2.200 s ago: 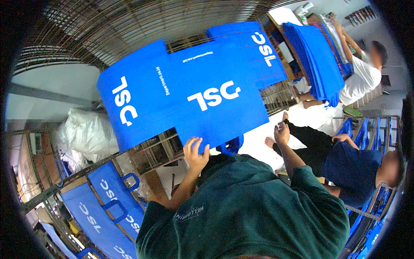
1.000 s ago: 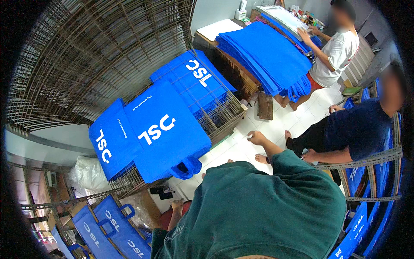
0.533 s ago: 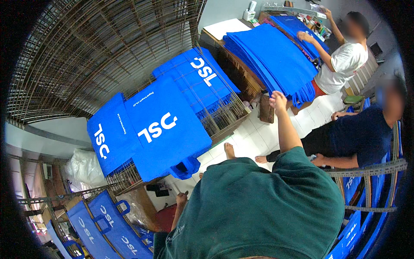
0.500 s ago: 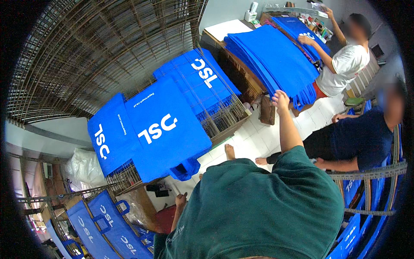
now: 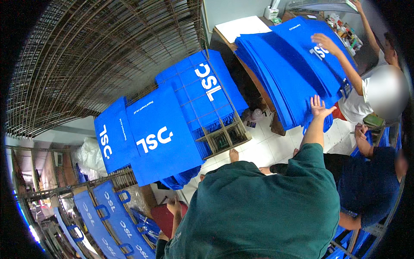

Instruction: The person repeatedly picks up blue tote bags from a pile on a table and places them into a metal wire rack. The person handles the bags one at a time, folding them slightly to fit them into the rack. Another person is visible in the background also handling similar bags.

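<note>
Compared with half a second ago, the right hand point(image 5: 320, 107) is farther along the near end of the blue bag stack point(image 5: 258, 64), and the printed blue bag point(image 5: 302, 39) has slid across to lap over that stack. Fingers spread and thumb out, the right hand shows nothing in its grasp; whether it touches the hanging bag ends, I cannot tell. Low beside the dark red seat point(image 5: 161, 222), the left hand point(image 5: 174, 207) has its fingers partly curled, and whether it holds anything is unclear.

Both stack and printed bag lie on the worktop point(image 5: 254, 79), the stack along its left edge and overhanging its near end. A co-worker's hand point(image 5: 325, 43) is over the printed bag's white lettering. The bag's long axis runs from the worktop's far left corner toward its near end, roughly in line with the stack, print side up, its small line of print toward the far end.

I judge this a reach for the printed bag; the next move calls for closing the fingers on its near edge.
</note>
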The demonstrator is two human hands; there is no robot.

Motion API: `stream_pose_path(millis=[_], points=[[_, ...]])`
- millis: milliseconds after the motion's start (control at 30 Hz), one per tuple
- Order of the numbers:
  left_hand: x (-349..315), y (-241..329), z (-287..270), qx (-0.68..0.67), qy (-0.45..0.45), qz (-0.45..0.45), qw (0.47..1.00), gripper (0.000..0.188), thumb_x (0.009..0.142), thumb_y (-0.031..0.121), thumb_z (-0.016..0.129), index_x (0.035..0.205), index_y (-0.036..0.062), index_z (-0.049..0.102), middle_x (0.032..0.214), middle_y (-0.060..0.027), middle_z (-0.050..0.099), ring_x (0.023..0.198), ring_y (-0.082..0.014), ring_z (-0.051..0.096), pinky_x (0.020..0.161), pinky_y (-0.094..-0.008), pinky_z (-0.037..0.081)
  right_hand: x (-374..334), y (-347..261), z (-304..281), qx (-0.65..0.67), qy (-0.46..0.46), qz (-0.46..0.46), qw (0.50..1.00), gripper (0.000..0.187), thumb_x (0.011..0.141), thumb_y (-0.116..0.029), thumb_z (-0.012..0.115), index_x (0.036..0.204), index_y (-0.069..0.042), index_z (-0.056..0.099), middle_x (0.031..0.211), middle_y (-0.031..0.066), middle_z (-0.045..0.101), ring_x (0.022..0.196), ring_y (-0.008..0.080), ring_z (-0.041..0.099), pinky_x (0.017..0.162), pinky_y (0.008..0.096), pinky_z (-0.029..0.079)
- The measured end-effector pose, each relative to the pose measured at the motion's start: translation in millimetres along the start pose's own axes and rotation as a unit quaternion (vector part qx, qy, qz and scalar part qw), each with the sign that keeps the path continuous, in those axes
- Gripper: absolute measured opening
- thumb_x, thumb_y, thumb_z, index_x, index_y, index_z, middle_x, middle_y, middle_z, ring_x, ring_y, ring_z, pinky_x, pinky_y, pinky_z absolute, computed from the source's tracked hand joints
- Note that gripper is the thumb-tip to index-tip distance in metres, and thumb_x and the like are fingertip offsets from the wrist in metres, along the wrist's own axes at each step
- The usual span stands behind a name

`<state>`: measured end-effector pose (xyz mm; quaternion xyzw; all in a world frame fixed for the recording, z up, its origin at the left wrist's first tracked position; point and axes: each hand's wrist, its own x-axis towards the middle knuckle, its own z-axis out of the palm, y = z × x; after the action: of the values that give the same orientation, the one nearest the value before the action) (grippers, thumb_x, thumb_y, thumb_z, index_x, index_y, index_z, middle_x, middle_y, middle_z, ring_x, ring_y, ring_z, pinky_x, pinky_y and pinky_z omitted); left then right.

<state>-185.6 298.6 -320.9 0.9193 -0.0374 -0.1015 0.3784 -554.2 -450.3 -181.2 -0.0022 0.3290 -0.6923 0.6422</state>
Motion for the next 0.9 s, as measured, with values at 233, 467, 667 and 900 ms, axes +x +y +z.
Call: stream_pose_path(millis=[233,467,667,900], points=[[2,87,10,0.005,0.079,0.106,0.991,0.034,0.076,0.012,0.067,0.058,0.0014,0.040,0.048,-0.0039,0.041,0.045,-0.0112,0.036,0.044,-0.0291,0.031,107,-17,-39,-0.162,0.034,0.088,0.982,0.087,0.074,-0.046,0.065,0.138,-0.009,0.018,0.133,0.0210,0.037,0.111,0.0385,0.049,0.088,0.0526,0.042],[-1,123,10,-0.017,0.066,0.150,0.986,0.035,0.077,0.015,0.067,0.057,0.0025,0.042,0.047,-0.0054,0.040,0.044,-0.0118,0.036,0.042,-0.0298,0.030,97,-30,-1,-0.674,0.479,-0.222,0.517,0.055,0.059,-0.040,0.076,0.097,-0.003,0.060,0.104,0.0188,0.057,0.090,0.0255,0.058,0.075,0.0352,0.051],[-30,166,-16,0.067,0.060,0.161,0.983,0.035,0.081,0.018,0.065,0.057,0.0030,0.044,0.049,-0.0048,0.046,0.044,-0.0113,0.038,0.042,-0.0297,0.030,153,-73,-59,-0.475,0.333,-0.123,0.805,0.055,0.060,-0.024,0.079,0.100,0.006,0.055,0.104,0.0223,0.057,0.092,0.0278,0.057,0.086,0.0410,0.046],[-8,175,-10,0.049,0.028,0.190,0.980,0.032,0.079,0.012,0.065,0.058,0.0017,0.043,0.050,-0.0060,0.041,0.047,-0.0122,0.036,0.045,-0.0290,0.031,184,-86,-43,-0.322,0.298,-0.055,0.897,0.035,0.070,-0.018,0.071,0.097,0.000,0.057,0.095,0.0150,0.062,0.079,0.0301,0.060,0.072,0.0400,0.050]])
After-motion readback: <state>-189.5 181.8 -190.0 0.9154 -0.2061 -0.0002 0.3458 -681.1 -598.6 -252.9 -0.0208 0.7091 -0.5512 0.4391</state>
